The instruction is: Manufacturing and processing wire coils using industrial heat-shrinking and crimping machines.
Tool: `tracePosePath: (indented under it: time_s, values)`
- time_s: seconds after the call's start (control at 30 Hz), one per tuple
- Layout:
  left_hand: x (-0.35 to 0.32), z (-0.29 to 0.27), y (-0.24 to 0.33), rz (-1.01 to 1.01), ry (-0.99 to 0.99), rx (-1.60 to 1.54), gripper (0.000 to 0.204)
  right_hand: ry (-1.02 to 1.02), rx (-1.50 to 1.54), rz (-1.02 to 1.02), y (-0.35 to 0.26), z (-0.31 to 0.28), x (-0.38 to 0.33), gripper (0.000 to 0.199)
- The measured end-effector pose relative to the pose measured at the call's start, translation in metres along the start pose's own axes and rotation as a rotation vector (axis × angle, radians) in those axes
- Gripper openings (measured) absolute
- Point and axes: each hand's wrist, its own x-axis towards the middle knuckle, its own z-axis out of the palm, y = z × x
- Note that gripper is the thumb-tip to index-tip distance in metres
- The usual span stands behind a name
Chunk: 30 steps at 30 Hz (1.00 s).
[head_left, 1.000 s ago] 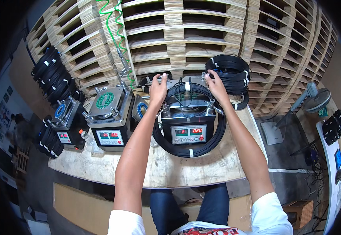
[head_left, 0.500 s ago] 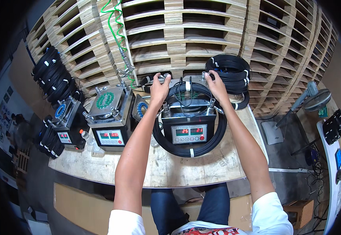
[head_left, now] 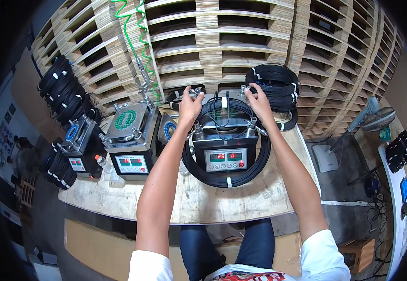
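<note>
A black bench machine [head_left: 226,160] with a red digital display and a steel top plate stands before me. A large black cable coil [head_left: 229,182], tied with white bands, hangs around its front, and its thin loose ends lie over the top. My left hand [head_left: 191,107] reaches to the far left corner, thumb and forefinger bent around a metal corner clamp [head_left: 198,90]. At the far right corner my right hand [head_left: 259,104] has its fingers curled at a matching clamp [head_left: 243,88]. The fingers partly hide both clamps.
Two similar machines, one larger [head_left: 131,161] and one smaller [head_left: 78,159], stand left on the wooden table [head_left: 203,206]. Black cable coils [head_left: 273,89] are stacked at the back right, others [head_left: 63,89] at the left. Wooden pallets [head_left: 222,37] rise behind. A green spiral hose [head_left: 127,35] hangs there. A fan [head_left: 376,118] stands right.
My hands stay at the far corners. The readings on the displays of the middle and front machines have changed. The green hose and its metal end have swung slightly.
</note>
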Motion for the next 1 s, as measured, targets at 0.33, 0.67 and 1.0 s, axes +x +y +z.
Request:
tracePosePath:
  time_s: [0.33, 0.67, 1.0]
  values:
    - [0.005, 0.004, -0.007, -0.004, 0.073, 0.077, 0.071, -0.041, -0.076, -0.043, -0.004, 0.001, 0.0, 0.057]
    - [0.0, 0.002, -0.003, 0.018, 0.032, 0.067, 0.063, 0.048, 0.031, -0.079, 0.008, 0.002, 0.004, 0.051]
    - [0.007, 0.002, -0.012, 0.011, 0.025, 0.023, 0.061, -0.029, -0.128, -0.008, -0.012, 0.002, -0.004, 0.051]
